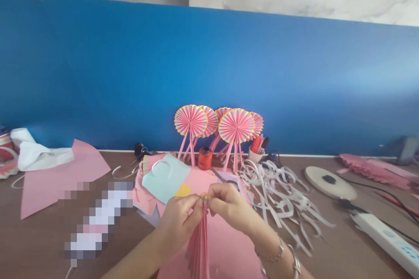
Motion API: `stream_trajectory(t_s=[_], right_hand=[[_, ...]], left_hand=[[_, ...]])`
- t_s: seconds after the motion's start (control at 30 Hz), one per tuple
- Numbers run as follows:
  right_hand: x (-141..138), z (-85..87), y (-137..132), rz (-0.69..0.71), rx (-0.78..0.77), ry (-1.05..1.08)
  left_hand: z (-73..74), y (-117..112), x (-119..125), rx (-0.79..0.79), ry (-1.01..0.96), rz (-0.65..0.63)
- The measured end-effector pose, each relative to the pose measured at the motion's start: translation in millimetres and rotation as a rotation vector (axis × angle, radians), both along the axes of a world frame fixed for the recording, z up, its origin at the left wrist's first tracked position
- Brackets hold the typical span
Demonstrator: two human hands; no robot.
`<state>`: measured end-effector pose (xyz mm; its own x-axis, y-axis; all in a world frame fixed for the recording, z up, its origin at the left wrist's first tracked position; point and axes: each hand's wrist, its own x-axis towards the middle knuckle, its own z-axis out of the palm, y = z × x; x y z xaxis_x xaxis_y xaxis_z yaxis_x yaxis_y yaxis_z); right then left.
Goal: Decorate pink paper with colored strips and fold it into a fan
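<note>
A pleated strip of pink paper point(200, 246) with a rainbow-coloured edge hangs down between my hands over a pink sheet point(225, 248). Its top end is pinched between the thumb and fingers of my left hand point(180, 216). My right hand point(227, 205) closes on the same end from the other side, fingertips almost meeting those of the left. Just beyond my hands lie a light blue paper piece point(166, 178) and a small yellow one point(183, 190). Several finished round pink paper fans point(191, 121) lean against the blue board behind.
A red spool point(205, 159) stands before the fans, beside a cup of tools point(255, 153). Curled white strips point(284, 196) are heaped at right, near a round cream disc point(330, 182) and a power strip point(386, 242) with cables. Pink sheet point(59, 178) lies left; a blue board point(209, 61) stands behind.
</note>
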<state>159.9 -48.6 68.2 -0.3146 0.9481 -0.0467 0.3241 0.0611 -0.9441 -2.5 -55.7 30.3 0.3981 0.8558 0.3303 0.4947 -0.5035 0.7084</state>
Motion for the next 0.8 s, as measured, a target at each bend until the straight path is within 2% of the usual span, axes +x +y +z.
stream_trajectory(t_s=[0.1,0.17,0.43,0.67,0.8], right_hand=[[1.3,3.3,2.4,0.032,-0.135,0.178],[1.6,4.1,2.6,0.028,-0.146,0.209],[1.3,-2.7,-1.1,-0.027,0.113,-0.159],[2.5,-0.2,-5.7,-0.016,0.241,-0.342],[3.8,-0.2,-7.2,-0.001,0.291,-0.359]], left_hand=[[1.4,-1.0,0.0,-0.064,-0.077,-0.029],[2.8,-1.4,0.4,-0.07,-0.084,-0.024],[7.5,1.0,-1.6,0.09,0.13,0.008],[8.7,3.4,-1.4,0.142,0.181,0.016],[8.0,4.8,-0.5,0.141,0.195,0.024]])
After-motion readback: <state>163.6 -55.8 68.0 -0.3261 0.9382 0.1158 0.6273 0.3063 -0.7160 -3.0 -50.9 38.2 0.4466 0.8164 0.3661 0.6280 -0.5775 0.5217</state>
